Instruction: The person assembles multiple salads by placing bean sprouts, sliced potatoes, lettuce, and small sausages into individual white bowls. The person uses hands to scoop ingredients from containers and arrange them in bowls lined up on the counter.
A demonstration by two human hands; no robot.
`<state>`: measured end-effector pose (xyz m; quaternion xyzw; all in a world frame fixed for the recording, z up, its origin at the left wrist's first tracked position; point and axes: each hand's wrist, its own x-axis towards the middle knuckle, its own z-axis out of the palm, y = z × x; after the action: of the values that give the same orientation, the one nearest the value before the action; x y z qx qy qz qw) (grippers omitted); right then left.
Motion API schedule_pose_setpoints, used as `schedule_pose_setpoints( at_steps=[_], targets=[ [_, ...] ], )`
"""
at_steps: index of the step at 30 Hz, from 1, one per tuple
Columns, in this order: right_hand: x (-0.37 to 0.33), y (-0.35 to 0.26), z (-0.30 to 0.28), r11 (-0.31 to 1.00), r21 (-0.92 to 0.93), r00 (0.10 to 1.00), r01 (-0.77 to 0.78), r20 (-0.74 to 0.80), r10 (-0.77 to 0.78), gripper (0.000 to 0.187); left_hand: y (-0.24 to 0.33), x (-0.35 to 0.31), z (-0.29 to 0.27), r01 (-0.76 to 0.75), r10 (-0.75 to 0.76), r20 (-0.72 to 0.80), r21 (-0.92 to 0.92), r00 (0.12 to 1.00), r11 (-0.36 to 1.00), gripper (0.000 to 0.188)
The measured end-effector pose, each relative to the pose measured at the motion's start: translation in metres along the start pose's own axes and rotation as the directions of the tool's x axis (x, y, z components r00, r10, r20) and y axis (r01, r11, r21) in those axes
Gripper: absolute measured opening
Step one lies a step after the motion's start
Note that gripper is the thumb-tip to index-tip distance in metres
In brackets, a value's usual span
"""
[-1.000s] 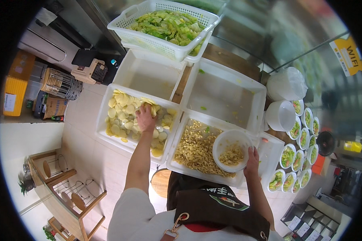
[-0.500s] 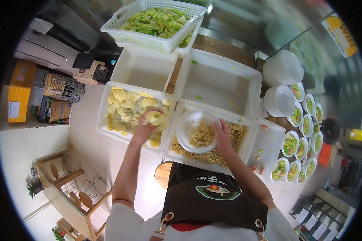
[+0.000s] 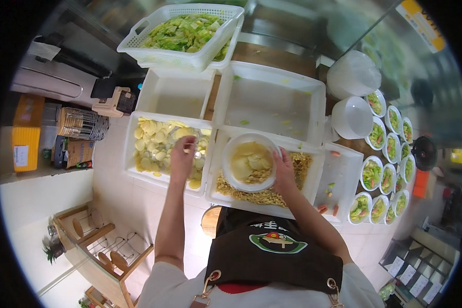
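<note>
The left forearm rises almost upright from the lower middle of the frame, and the left hand (image 3: 182,154) hangs, back upward, over the right part of the potato tray (image 3: 130,141), left of centre. Its fingers curl inward toward the right; whether they pinch a slice or touch the heap beneath, I cannot tell. Potato slices (image 3: 151,136) lie spread across that tray.

The right forearm slants up and leftward from the lower right, bringing the right hand (image 3: 284,172) to the right side of a round white bowl (image 3: 226,163) near the middle of the frame. The thumb lies at the rim and the hand grips the bowl's side; the other fingers are partly hidden. The bowl sits above a tray of brownish strands (image 3: 264,209), its mouth facing up. Inside it, potato slices cover most of a layer of the same strands.

Above these, two shallow trays stand side by side, the larger one (image 3: 272,105) holding a few green scraps. A white basket (image 3: 164,58) of chopped greens is at the upper left of centre. At the upper right are stacks of white bowls (image 3: 353,118), and down the right side filled bowls (image 3: 371,172) stand in rows.
</note>
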<state>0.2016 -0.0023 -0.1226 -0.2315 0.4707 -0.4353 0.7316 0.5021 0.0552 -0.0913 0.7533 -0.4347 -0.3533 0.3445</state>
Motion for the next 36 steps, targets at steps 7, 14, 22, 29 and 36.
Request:
schedule_pose_setpoints(
  at_steps=[7, 14, 22, 29, 36],
  targets=[
    [-0.005, -0.011, -0.027, 0.999, -0.03, 1.0, 0.016, 0.01, -0.016, 0.026, -0.105, 0.011, 0.013, 0.109, -0.041, -0.102, 0.874, 0.994, 0.474, 0.053],
    [-0.006, -0.01, -0.02, 1.0, -0.019, 1.0, -0.019, 0.009, 0.019, 0.024, -0.132, 0.016, 0.002, 0.031, 0.044, -0.127, 0.54, 0.991, 0.841, 0.036],
    [0.007, 0.003, 0.005, 0.991, -0.114, 0.994, 0.064, 0.099, -0.053, 0.024, 0.034, -0.02, 0.014, -0.384, 0.383, 0.071, 0.001, 0.921, 0.923, 0.039],
    [0.011, -0.009, 0.02, 0.96, -0.256, 0.993, 0.116, 0.047, -0.108, 0.026, 0.127, -0.005, 0.03, -0.405, 0.264, 0.43, 0.278, 0.863, 0.871, 0.058],
    [0.005, -0.024, 0.012, 0.995, -0.094, 0.997, 0.025, -0.074, -0.032, 0.032, 0.159, 0.277, -0.101, -0.442, 0.534, 0.033, 0.606, 0.845, 0.661, 0.048]
  ],
)
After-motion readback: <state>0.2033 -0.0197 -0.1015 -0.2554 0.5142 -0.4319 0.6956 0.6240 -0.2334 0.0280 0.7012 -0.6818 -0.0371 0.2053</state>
